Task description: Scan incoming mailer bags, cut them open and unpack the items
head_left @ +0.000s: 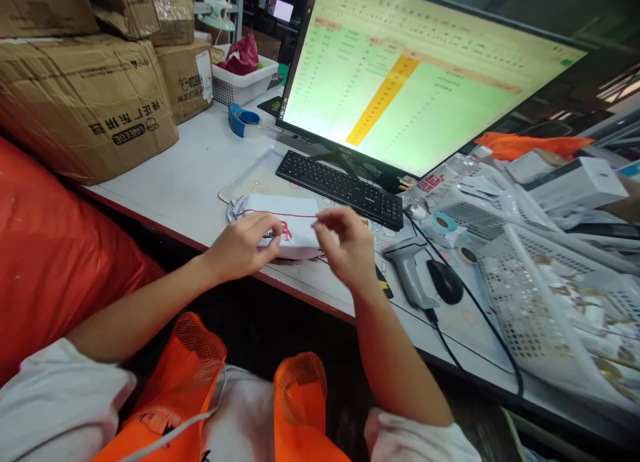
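Observation:
A small white package (pixel 300 205) with a red printed mark lies at the table's front edge, its left end crumpled. A thin red cord (pixel 295 215) stretches across its top, between my two hands. My right hand (pixel 347 245) is closed in a pinch at the cord's right end, over the package's right side. My left hand (pixel 245 243) is curled over the package's left front, thumb and index finger nearly together; what they hold is hidden. The cord passes close behind the left knuckles.
A black keyboard (pixel 340 187) and a monitor (pixel 420 69) stand behind the package. Right of my hands are a grey barcode scanner (pixel 410 269), a black mouse (pixel 445 282) and a filled white basket (pixel 520 302). Cardboard boxes (pixel 85 102) and a blue tape dispenser (pixel 243 121) are left.

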Motion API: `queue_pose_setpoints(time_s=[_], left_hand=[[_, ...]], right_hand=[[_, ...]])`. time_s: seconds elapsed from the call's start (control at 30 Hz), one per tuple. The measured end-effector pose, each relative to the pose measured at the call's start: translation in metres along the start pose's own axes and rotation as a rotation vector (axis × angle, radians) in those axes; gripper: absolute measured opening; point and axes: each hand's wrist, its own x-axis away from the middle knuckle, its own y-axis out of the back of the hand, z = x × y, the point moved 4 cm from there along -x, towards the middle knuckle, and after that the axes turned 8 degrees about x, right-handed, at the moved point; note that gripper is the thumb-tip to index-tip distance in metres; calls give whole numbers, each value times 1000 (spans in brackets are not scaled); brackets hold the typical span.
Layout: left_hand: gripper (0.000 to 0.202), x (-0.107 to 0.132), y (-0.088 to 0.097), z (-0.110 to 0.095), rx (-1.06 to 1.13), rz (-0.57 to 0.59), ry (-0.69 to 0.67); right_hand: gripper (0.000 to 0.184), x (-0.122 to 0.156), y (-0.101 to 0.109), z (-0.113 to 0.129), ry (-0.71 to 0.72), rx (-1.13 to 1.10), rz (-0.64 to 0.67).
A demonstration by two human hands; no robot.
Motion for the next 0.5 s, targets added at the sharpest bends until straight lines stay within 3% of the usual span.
queue_pose_setpoints(time_s=[0.07, 0.13, 0.2, 0.3, 0.5], left_hand=[[20, -18, -16, 23, 12, 205, 24], [31, -28, -34, 46, -8, 405, 58], [34, -32, -47, 66, -48, 520, 112], [36, -34, -57, 76, -114, 570, 160], [25, -46, -66, 68, -276, 594, 174]], right_hand=[[16, -35, -3, -30, 14, 210, 14], [23, -61, -17, -60, -10, 347, 122], [27, -75, -34, -86, -83, 422, 256], [25, -79, -53, -110, -164, 421, 375], [25, -78, -58, -124, -165, 303, 332]])
